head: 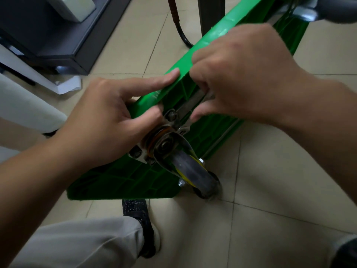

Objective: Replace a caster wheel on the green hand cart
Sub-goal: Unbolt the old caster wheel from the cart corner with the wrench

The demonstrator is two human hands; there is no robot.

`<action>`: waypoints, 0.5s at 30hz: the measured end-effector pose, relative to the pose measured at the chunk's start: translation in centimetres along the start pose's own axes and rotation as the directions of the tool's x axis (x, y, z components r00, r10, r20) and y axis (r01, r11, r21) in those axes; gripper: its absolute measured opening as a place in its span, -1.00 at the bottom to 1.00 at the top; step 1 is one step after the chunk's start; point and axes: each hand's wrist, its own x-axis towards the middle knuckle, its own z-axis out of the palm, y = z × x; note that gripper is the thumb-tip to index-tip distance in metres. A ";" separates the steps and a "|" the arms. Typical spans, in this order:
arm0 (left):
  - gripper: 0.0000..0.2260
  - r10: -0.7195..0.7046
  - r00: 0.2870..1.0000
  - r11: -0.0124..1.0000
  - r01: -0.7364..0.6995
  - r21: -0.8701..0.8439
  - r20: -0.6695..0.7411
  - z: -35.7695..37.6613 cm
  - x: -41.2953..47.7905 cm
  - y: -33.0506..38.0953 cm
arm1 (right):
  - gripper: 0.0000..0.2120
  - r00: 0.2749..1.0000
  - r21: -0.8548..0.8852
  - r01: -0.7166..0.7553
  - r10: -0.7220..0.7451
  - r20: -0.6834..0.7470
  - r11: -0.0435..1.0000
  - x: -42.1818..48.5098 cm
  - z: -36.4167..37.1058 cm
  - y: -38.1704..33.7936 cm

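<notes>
Caster wheel on green cart; left hand grips cart, right hand wrench.

A floor of pale beige tiles with thin dark joints was seen across the whole view. At the upper left a dark, stepped plinth was set on it, and a pale grey-white casing was carried on top of the plinth. A white rounded shape was cut off by the left edge, and a white scrap of paper was laid on the tiles near the plinth's corner. At the top a black cable, wrapped in reddish brown higher up, was curved down just beside a dark upright post.
</notes>
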 end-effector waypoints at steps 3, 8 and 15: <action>-0.57 -0.012 1.000 1.000 0.012 -0.022 0.000 -0.1 0.0 -0.2 | -0.42 1.000 -0.038 -0.013 0.014 0.018 0.999 0.3 -0.4 -0.2; -0.58 -0.021 1.000 0.999 0.021 0.035 -0.003 -0.5 -0.1 -0.5 | -0.42 0.968 0.302 -0.155 0.205 -0.141 0.941 -4.6 3.3 0.1; -0.55 -0.037 0.999 0.999 0.037 -0.001 0.030 -0.4 0.1 -0.4 | -0.41 0.585 0.958 -0.273 0.776 0.237 -0.086 -8.5 12.8 -4.8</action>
